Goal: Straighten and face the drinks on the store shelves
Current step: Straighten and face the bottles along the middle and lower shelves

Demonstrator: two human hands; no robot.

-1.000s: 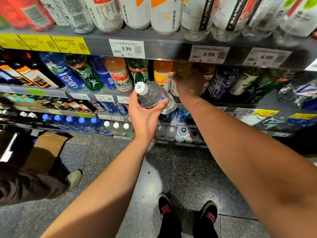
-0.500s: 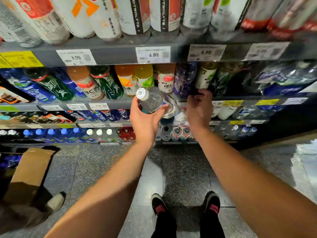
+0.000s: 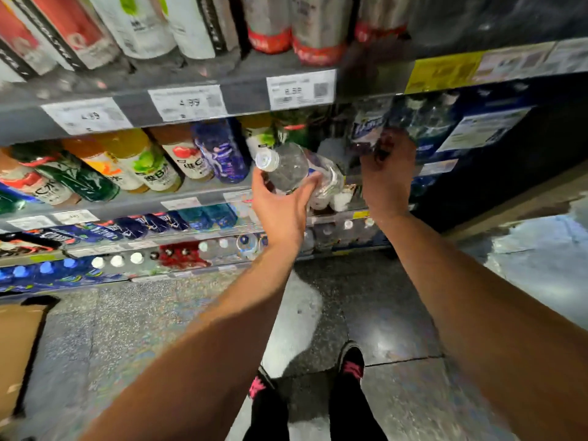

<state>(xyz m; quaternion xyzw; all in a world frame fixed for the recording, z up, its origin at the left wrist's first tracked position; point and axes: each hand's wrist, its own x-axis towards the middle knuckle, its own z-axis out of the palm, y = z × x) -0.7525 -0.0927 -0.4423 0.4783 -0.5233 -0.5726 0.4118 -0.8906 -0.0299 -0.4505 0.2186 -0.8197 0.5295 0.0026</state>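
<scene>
**Q:** What does each hand hold, taken from the 8.59 price tag (image 3: 300, 89) as the landmark?

**A:** Below and slightly left of the tag, the left hand (image 3: 280, 205) has its grip clamped round a clear water bottle (image 3: 291, 168), held tilted with its white cap toward the camera, in front of the second shelf (image 3: 203, 192). Below and right of the tag, the right hand (image 3: 386, 173) has its fingers curled round the lower end of a dark-labelled bottle (image 3: 369, 132) standing on that shelf.

**Q:** What has changed over the last second?

**A:** The right hand has moved rightward along the row, from the orange and peach juice bottles (image 3: 187, 154) left of the tag to the darker drinks right of it. The water bottle has stayed in the left hand throughout.

**Q:** What does that mean for the task?

**A:** Probably the facing is advancing along the shelf, bottle by bottle; the water bottle is not yet shelved. The picture is blurred, so labels cannot be read.
</scene>
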